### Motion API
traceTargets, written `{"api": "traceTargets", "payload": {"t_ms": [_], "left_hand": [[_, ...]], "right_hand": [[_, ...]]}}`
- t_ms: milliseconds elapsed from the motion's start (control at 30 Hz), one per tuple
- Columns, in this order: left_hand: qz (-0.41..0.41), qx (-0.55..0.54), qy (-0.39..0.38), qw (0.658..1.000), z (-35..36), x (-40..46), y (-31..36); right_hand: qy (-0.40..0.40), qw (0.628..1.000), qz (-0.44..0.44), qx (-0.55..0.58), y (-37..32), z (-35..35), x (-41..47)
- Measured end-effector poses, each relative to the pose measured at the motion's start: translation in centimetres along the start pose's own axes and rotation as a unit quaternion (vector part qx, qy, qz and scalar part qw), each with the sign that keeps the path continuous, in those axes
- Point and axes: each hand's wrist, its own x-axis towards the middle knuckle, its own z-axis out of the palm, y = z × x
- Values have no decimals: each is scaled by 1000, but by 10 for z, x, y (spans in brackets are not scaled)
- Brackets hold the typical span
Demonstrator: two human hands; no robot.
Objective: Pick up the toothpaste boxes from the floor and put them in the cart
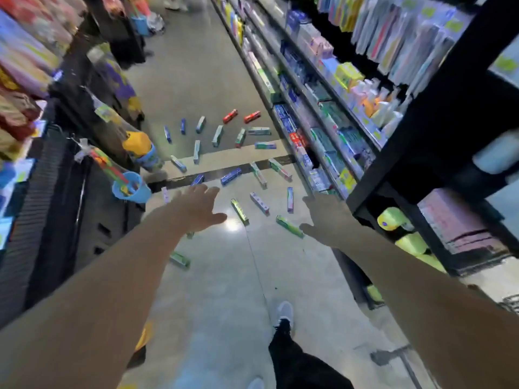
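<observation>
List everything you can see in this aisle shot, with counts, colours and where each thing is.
toothpaste boxes: roughly two dozen, mostly green, blue and white, scattered flat on the floor ahead
red boxes: two, red, at the far end of the scatter
floor: one, pale glossy, with a dark strip across it
right shelving: one long black run, stocked with packaged goods
left racks: blurred, colourful packets
blue bucket: one, hanging at the left rack
yellow-green rolls: several, low right shelf
cart: none in view
shoe: one, grey, with a dark trouser leg
left hand: open, reaching forward, no grip
right hand: open, reaching forward, no grip
</observation>
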Motion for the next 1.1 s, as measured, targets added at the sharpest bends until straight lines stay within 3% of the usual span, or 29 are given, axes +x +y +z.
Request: {"api": "traceTargets", "payload": {"t_ms": [200, 433, 1100], "left_hand": [[-63, -30, -29, 997, 6, 53, -36], [-93, -44, -54, 993, 9, 134, -44], [24, -57, -134, 989, 68, 440, -84]], "right_hand": [[-16, 997, -76, -1, -10, 2, 105], [-53, 995, -81, -8, 9, 6, 215], [-145, 989, 28, -18, 57, 97, 456]]}}
